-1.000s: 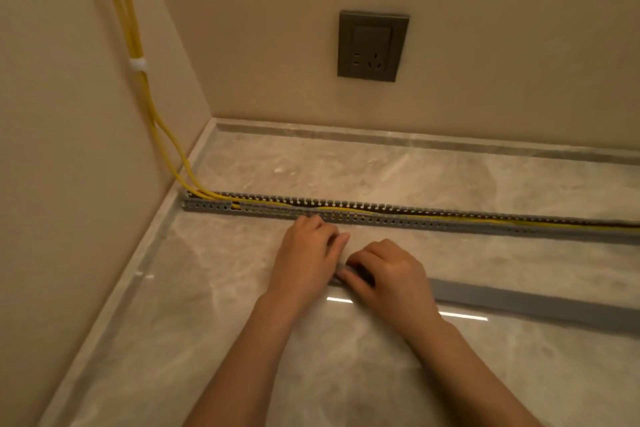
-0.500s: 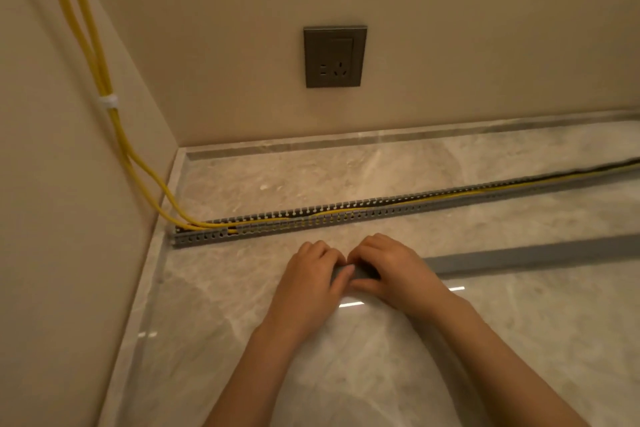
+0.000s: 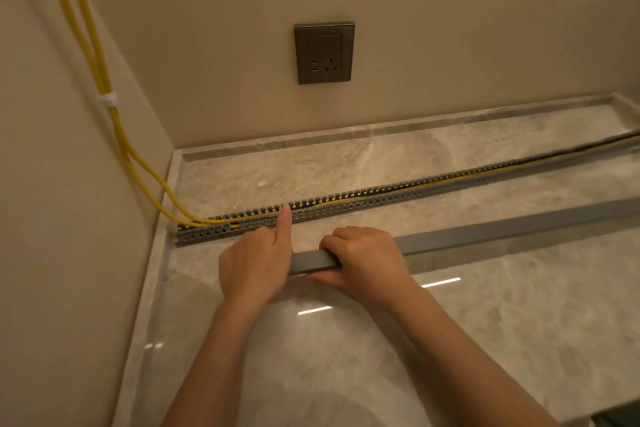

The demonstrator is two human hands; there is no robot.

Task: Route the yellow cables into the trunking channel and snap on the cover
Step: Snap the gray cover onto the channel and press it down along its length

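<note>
Two yellow cables point(image 3: 104, 76) come down the left wall, held by a white clip point(image 3: 108, 101), and run inside the grey slotted trunking channel point(image 3: 381, 198) lying on the marble floor. The long grey cover point(image 3: 502, 230) lies in front of the channel, parallel to it. My right hand point(image 3: 363, 258) grips the cover near its left end, fingers curled over the top. My left hand point(image 3: 258, 260) sits at the cover's left end, and whether it holds that end is hidden. Its index finger points straight at the channel's near wall.
A dark grey wall socket point(image 3: 324, 53) sits on the back wall above the floor. The marble floor point(image 3: 346, 357) has a raised skirting edge point(image 3: 381, 126) along both walls. The channel's left end stops close to the left wall corner.
My left index finger has stretched out toward the channel. My right hand has shifted slightly right along the cover, baring a short grey stretch between my hands. The view has swung a little.
</note>
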